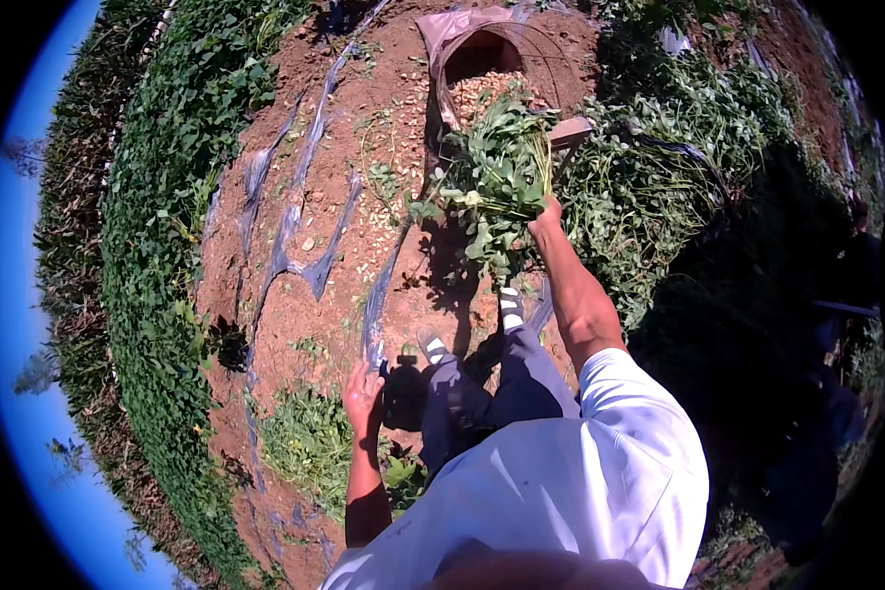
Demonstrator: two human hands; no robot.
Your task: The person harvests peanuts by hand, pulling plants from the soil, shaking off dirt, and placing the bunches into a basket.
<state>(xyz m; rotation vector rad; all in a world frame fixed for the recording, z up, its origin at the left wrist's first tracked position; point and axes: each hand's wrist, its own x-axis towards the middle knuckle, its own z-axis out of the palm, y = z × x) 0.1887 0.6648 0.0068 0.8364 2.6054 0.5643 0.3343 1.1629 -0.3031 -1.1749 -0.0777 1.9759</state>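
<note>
My right hand (548, 218) grips the stems of a thick bunch of peanut plants (497, 167), held out ahead of me. The leaves spread to the left of the hand and partly cover the mouth of a rounded mesh enclosure (551, 54). Inside that lies a heap of tan peanuts (487, 90). A wooden board (570, 130) stands beside the bunch, at the enclosure's near right. Lower and to the left, my left hand (364, 395) is held out with its fingers apart, nothing in it. It is near a strip of plastic film (376, 315).
Cut green plants (649, 197) are piled to the right, with more (310, 442) at the lower left. Torn plastic film (290, 236) and scattered pale pods (374, 221) lie on the reddish soil. Pink sheeting (452, 25) hangs at the enclosure. A leafy crop row (167, 197) runs along the left.
</note>
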